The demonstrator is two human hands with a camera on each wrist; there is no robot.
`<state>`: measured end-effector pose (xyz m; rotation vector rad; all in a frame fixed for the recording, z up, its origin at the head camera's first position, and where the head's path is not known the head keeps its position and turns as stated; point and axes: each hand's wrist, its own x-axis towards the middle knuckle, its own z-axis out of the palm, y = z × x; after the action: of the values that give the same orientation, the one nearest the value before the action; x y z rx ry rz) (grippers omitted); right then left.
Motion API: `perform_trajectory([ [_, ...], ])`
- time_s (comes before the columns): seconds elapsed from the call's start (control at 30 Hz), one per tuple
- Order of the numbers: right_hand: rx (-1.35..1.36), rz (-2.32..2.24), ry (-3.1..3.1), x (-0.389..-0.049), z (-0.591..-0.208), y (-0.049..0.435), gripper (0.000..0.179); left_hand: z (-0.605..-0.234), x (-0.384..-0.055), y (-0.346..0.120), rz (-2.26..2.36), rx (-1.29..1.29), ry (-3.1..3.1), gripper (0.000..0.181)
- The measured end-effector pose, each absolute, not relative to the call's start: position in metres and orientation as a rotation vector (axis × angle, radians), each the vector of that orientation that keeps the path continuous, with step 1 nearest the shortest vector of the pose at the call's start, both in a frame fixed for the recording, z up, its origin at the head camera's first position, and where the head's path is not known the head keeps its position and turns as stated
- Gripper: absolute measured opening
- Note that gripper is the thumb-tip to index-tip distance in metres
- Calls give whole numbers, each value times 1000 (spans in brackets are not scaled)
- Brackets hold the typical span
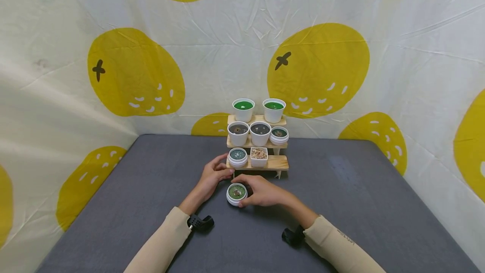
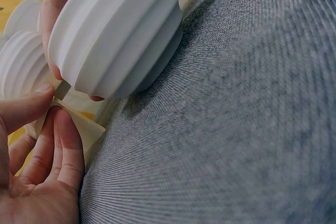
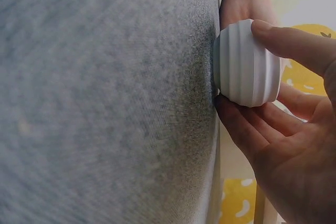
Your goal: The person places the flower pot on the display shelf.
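On the grey cloth, in front of a small tiered wooden stand (image 1: 278, 162), is a white ribbed pot (image 1: 237, 193) with a speckled green filling. My right hand (image 1: 263, 191) grips this pot from its right side, thumb and fingers around the ribbed wall (image 3: 247, 66). At the stand's lower left corner, my left hand (image 1: 211, 177) pinches the wooden step (image 2: 84, 125) between thumb and fingers. Close to the left fingertips, a ribbed pot with a blue-grey filling (image 1: 238, 157) sits on the lowest step, beside a square white pot of pebbles (image 1: 259, 157).
Higher on the stand are two smooth cups with dark fillings (image 1: 238, 134), a ribbed pot (image 1: 279, 136), and two green-filled cups (image 1: 243, 110) on top. Behind the grey-covered table (image 1: 341, 205) hangs a pale cloth with yellow fruit prints (image 1: 318, 70).
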<state>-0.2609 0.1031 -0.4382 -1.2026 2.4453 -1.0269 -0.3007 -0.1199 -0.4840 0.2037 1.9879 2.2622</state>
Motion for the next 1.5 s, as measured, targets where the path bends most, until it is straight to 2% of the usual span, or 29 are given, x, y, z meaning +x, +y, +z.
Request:
perform_trajectory([
  [0.5,-1229,-1030,2440,-259,-434,106,60,-484,-301,-120,2249,193,2000,69],
  [1.5,-1151,-1050,2442,-255,-408,146,60,-483,-300,-119,2253,187,1994,70],
])
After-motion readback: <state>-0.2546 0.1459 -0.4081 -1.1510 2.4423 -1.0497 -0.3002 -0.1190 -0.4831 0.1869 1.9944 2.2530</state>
